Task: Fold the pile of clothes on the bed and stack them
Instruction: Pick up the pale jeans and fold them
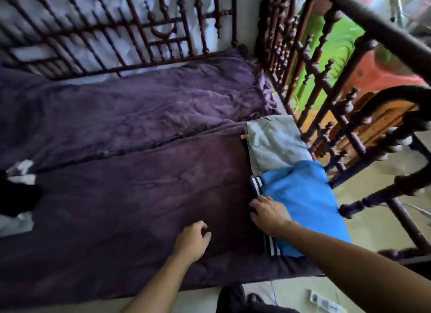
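The bed [70, 254] is spread with a wrinkled purple quilted cover [151, 107], crossed from left to right by one dark crease. A dark red-brown railing of turned wooden spindles [121, 35] closes the far side, with pale cloth behind it. A like railing [310, 84] closes the right end. Past that end something bright green and red [342, 51] shows through the spindles; what it is cannot be told. The pale floor [373, 231] lies below, and a white power strip [324, 301] rests on it near the bottom edge.

The folded clothes lie at the right end of the bed, just beside the end railing. A bright blue folded garment [303, 203] is nearest. Its long axis runs from the near edge of the bed towards the far railing, and it tilts a little leftward as it goes. It lies on a navy garment with white stripes [256, 186], whose striped edge shows along the blue one's left side. Beyond, in line with these and touching the blue one's far end, is a pale grey folded garment [275, 142]. At the far left edge of the view, well apart, sits a loose heap of black and white clothes [18, 191].

The right hand [270, 216] rests palm down on the left edge of the blue garment. Its fingers [255, 204] are spread and reach onto the striped cloth without curling round it. The left hand [192, 240] is over the bare cover, its fingers loosely curled and holding nothing.
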The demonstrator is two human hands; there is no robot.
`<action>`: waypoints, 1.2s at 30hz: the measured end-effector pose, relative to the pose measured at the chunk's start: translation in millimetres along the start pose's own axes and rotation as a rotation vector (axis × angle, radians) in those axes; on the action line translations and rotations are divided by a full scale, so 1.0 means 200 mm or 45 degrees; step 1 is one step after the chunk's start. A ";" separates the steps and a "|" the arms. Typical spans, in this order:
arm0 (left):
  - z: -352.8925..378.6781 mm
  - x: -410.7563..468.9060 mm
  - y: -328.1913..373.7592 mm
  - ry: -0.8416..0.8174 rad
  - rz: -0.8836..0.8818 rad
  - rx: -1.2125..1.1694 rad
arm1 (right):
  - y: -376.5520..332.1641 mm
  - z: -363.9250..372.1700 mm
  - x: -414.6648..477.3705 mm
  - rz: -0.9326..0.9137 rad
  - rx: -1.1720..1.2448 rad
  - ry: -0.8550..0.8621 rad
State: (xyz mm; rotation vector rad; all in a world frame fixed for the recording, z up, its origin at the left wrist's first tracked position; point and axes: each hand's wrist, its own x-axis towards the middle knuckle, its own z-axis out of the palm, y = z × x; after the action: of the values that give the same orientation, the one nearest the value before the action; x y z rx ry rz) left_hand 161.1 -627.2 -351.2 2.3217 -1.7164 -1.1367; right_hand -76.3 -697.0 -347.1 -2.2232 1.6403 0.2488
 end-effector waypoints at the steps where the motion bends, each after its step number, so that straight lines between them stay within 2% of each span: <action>1: -0.03 -0.07 -0.09 0.030 -0.036 -0.032 | -0.10 0.00 -0.02 -0.076 -0.008 -0.001; 7: -0.31 -0.49 -0.57 0.317 -0.273 -0.132 | -0.70 -0.05 -0.04 -0.528 -0.073 0.022; 14: -0.68 -0.94 -1.21 0.612 -0.459 -0.261 | -1.48 -0.12 0.00 -0.794 -0.190 0.078; 18: -0.84 -1.17 -1.64 0.665 -0.502 -0.257 | -1.99 -0.07 0.02 -0.863 -0.221 0.073; 24: -1.08 -1.44 -2.22 0.634 -0.575 -0.205 | -2.66 0.05 0.01 -0.909 -0.210 -0.007; 30: -1.30 -1.50 -2.61 0.633 -0.519 -0.343 | -3.09 0.13 0.05 -0.937 -0.239 -0.049; 36: -1.47 -1.35 -2.91 0.620 -0.469 -0.315 | -3.40 0.22 0.34 -0.898 -0.270 -0.123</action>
State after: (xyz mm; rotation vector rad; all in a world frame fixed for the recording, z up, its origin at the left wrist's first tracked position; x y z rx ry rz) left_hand 769.8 -285.2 -247.6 2.5301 -0.9598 -0.6752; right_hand 592.5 -565.7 -285.7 -2.7325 0.7266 0.3359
